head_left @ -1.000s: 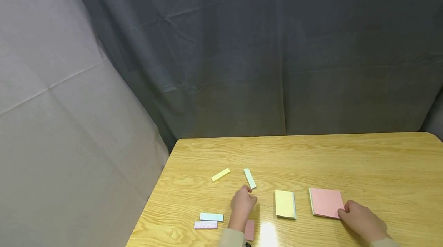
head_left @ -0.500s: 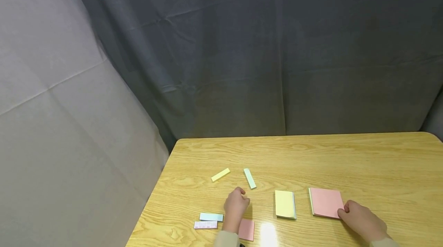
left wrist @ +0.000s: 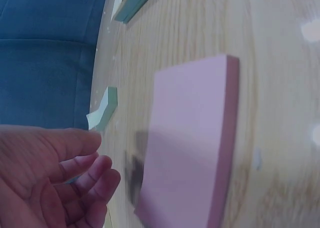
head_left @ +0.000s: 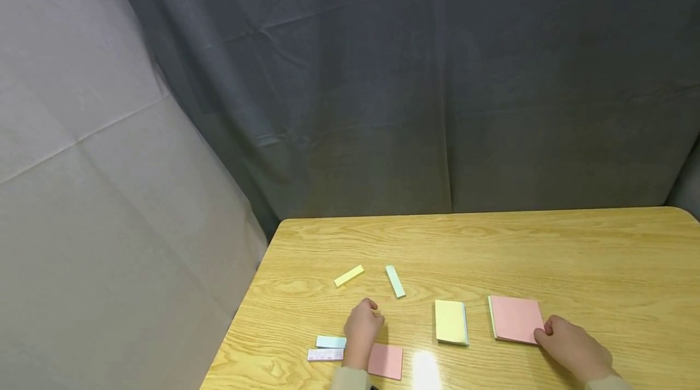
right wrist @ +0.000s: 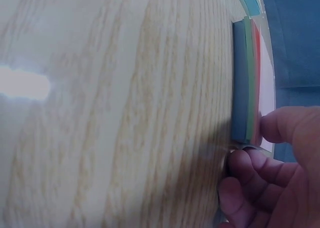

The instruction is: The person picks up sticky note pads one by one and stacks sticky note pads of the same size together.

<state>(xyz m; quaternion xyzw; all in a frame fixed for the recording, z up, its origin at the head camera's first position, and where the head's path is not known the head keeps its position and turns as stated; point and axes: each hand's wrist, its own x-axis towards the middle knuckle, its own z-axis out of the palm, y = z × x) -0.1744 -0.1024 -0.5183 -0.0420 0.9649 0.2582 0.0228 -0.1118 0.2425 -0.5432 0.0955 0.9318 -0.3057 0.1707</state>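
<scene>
In the head view my left hand (head_left: 363, 324) hovers over the table with fingers loosely curled and nothing in them. A square pink sticky-note pad (head_left: 386, 361) lies just right of its wrist; it looms large in the left wrist view (left wrist: 190, 138). My right hand (head_left: 574, 347) is at the near right corner of a stack of large sticky-note pads (head_left: 516, 319), pink on top. From the right wrist, my thumb (right wrist: 285, 125) presses the upper edge while the curled fingers meet the lower corner. Blue, green and red layers (right wrist: 245, 83) show along the stack's side.
A yellow-topped sticky-note stack (head_left: 451, 321) lies between the hands. Farther back are a yellow strip pad (head_left: 349, 276) and a pale green one (head_left: 395, 281). Left of my left wrist lie a light blue strip pad (head_left: 330, 342) and a patterned one (head_left: 325, 355).
My left hand has moved left, uncovering the square pink pad and now partly covering the end of the light blue strip pad. The right hand stays at its stack.
</scene>
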